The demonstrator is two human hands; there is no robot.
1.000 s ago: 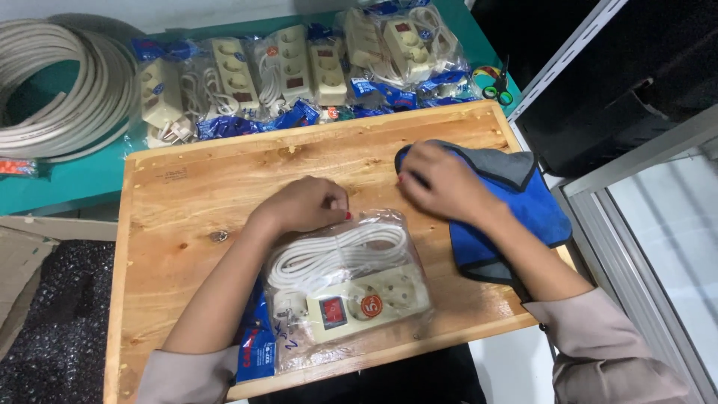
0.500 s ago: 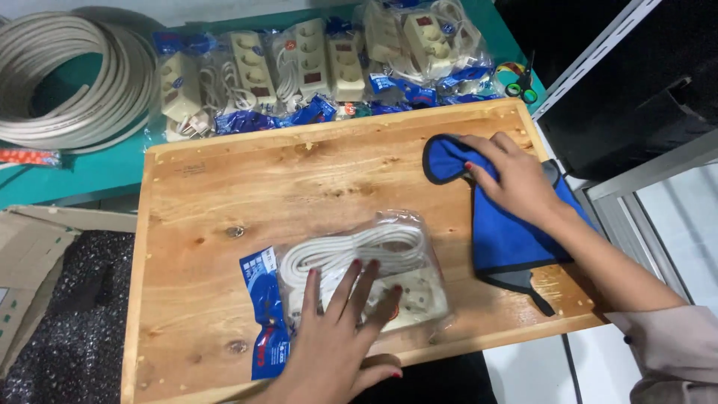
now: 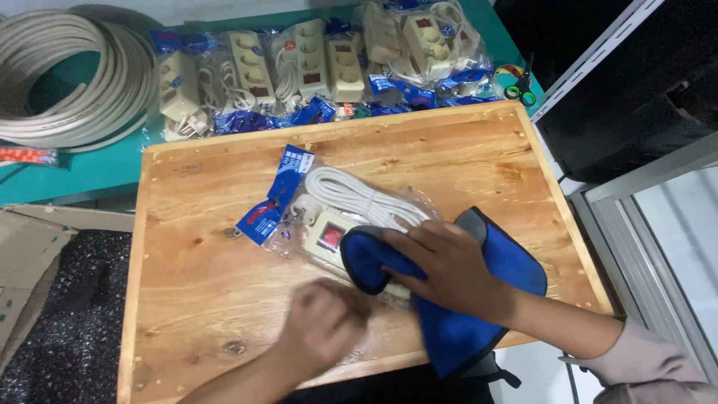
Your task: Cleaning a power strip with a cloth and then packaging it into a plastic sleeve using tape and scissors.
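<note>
Head view: right hand (image 3: 449,269) spread flat, pressing blue cloth (image 3: 479,314) onto bagged power strip (image 3: 336,217); left hand (image 3: 321,325) blurred, near-left of strip, grip unclear.

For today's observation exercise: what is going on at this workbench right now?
A person presses a blue cloth with the right hand onto a bagged power strip lying on a wooden board. The left hand, blurred, is curled just in front of the bag. More bagged strips and a cable coil lie behind.
</note>
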